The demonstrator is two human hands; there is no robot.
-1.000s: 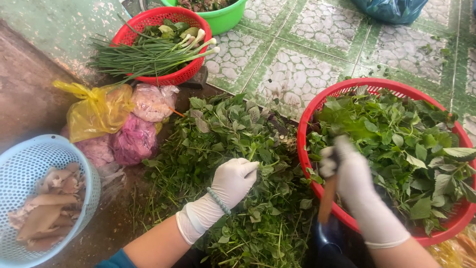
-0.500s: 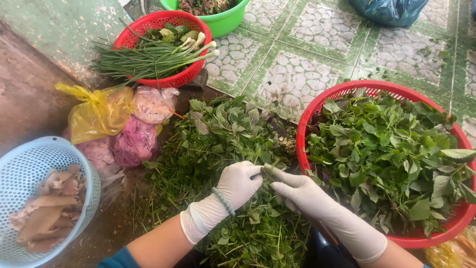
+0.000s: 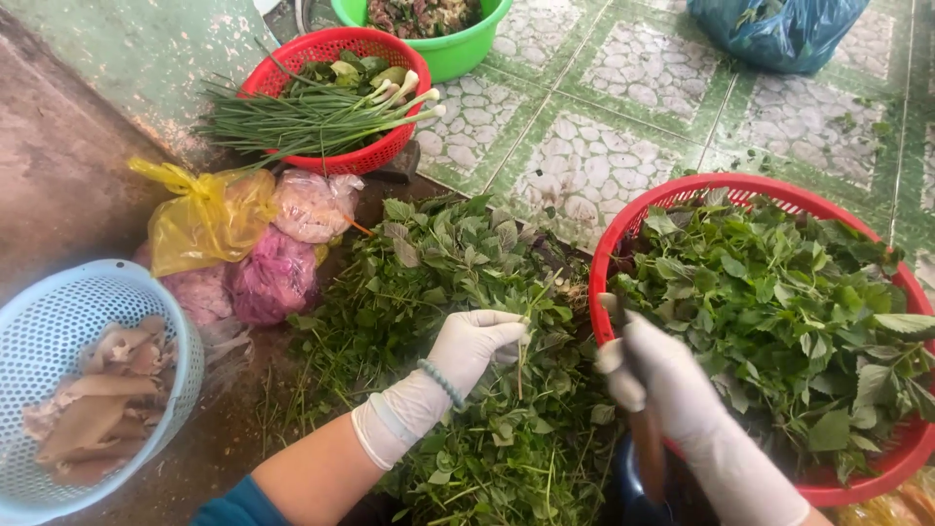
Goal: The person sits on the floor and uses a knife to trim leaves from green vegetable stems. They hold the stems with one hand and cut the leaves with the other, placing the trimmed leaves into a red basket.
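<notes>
My left hand (image 3: pixel 474 343), in a white glove, pinches a thin bare green stem (image 3: pixel 520 367) over a heap of leafy green herbs (image 3: pixel 458 292) on the floor. My right hand (image 3: pixel 672 394), also gloved, hovers at the near rim of a big red basket (image 3: pixel 877 463) filled with picked green leaves (image 3: pixel 789 312). It is closed around a brown wooden-handled tool (image 3: pixel 648 443) that points down; the tool's tip is hidden. The two hands are a short gap apart.
A light blue basket (image 3: pixel 156 302) with pale brownish pieces stands at the left. Yellow (image 3: pixel 209 219) and pink bags (image 3: pixel 278 278) lie beside the herb heap. A smaller red basket (image 3: pixel 375 156) holds spring onions. Behind it are a green bowl (image 3: pixel 458 54) and a blue bag (image 3: pixel 779 34).
My right hand came from the red basket to meet the left hand at the stem, then drew back to the basket's rim. The left hand stayed roughly in place.
</notes>
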